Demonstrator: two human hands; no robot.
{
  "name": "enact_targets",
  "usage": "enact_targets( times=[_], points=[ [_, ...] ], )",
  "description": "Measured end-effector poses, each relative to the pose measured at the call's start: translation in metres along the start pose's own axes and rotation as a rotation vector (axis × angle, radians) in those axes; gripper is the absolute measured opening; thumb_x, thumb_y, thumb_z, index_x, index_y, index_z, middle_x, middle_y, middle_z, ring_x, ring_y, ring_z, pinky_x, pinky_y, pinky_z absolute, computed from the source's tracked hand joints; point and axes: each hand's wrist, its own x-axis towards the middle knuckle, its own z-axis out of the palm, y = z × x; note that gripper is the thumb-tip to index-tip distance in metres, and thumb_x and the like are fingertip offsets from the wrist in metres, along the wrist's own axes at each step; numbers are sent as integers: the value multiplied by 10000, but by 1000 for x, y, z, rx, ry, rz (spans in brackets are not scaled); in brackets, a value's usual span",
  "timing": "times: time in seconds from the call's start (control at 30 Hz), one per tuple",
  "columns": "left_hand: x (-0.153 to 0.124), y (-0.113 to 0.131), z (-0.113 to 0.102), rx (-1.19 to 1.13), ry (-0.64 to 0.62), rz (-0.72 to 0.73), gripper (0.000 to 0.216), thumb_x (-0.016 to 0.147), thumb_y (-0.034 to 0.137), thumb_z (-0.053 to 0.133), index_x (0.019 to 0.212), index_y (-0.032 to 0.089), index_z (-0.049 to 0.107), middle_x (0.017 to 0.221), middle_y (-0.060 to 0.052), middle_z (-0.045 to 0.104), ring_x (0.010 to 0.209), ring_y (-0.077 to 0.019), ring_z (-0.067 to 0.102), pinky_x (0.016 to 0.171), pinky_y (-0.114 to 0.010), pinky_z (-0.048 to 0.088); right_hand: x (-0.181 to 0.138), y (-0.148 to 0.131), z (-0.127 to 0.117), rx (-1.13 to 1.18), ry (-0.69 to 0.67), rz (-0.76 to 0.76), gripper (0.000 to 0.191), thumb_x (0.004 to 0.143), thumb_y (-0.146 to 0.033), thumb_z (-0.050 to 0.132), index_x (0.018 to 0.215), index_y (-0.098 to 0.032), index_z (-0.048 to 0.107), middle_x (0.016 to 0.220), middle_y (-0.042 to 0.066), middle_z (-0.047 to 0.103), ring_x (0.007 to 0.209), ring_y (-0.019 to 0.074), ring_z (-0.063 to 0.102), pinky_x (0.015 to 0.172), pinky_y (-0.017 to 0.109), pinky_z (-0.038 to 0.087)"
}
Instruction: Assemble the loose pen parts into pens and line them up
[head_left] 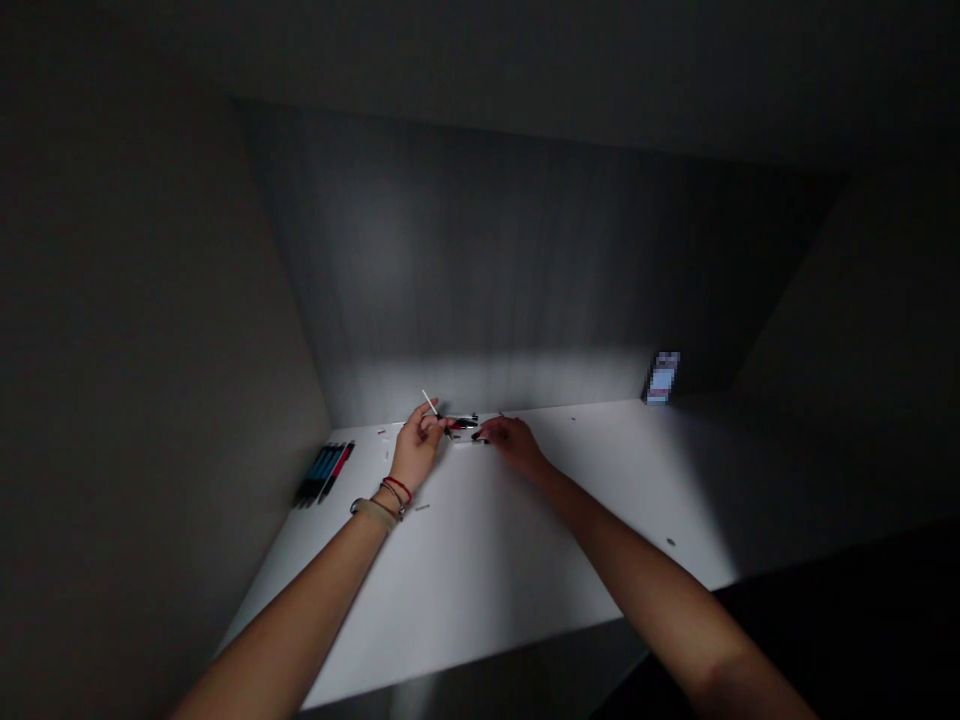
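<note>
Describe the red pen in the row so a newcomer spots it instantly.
On the white table, go to the left end, beside the wall. A row of pens lies there; the red pen is nearest the left hand, the only one showing red.

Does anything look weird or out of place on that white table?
A little: one small dark piece lies by itself toward the front right of the table, while the pens on the left lie neatly side by side. It's too small to tell what it is.
</note>
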Motion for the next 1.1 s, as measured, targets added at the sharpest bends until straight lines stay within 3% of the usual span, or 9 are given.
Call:
enact_targets(
  times=[0.1,0.17,0.3,0.43,0.5,0.7,0.77,0.93,1.1],
  points=[
    [5,-6,-8,-76,123,6,459,867,363,660,1270,184,534,842,-45,733,854,-199,715,880,-401,534,1,-4,-6,-66,65,-63,240,879,-373,620,851,-163,733,796,66,756,723,169,667,682,267,493],
    [7,-9,-12,-91,178,14,430,866,344,642,1252,205,512,826,-25,717,788,-177,698,828,-379,538,-5,-9,2,-76,-25,-118,222,881,-354,630,844,-162,735,819,69,756,740,168,670,691,264,491],
    [9,-13,-20,-74,224,20,371,859,334,615,1192,219,501,768,16,667,700,-142,651,729,-304,518,-26,-22,32,-104,-328,-262,139,834,-291,690,882,-181,759,872,58,747,773,163,671,702,253,488],
    [14,-12,-29,-185,362,-33,181,843,351,562,951,210,528,607,68,513,545,-110,542,591,-247,476,-32,-24,37,-110,-386,-222,113,829,-289,682,837,-202,753,855,47,733,768,171,658,689,257,478],
    [19,-10,-36,-262,450,-67,153,827,362,542,859,218,497,543,88,423,466,-100,457,519,-232,436,-25,-21,26,-139,-323,-136,138,824,-311,679,750,-202,722,764,26,711,714,168,634,691,268,471],
    [32,-8,-58,-416,498,-178,300,874,538,453,830,241,438,476,105,315,393,-102,344,439,-228,348,3,-4,-15,-163,226,39,327,825,-500,619,679,-208,598,634,13,629,626,173,550,635,284,427],
    [33,-10,-61,-404,539,-201,416,887,653,399,824,243,432,466,106,310,384,-101,336,434,-233,338,7,2,-22,-134,325,64,388,815,-574,600,663,-219,554,609,10,603,606,178,540,615,289,417],
    [34,-17,-63,-268,631,-164,665,825,880,257,757,245,442,459,99,314,379,-102,340,431,-246,327,9,16,-29,-17,405,106,444,787,-653,604,692,-224,541,611,22,613,632,201,588,611,297,441],
    [30,-14,-63,-61,572,-133,720,884,842,143,605,245,432,449,41,380,406,-122,382,446,-269,315,9,27,-37,-178,429,140,308,845,-506,560,774,-212,619,760,49,695,772,218,642,753,332,501]
  ],
)
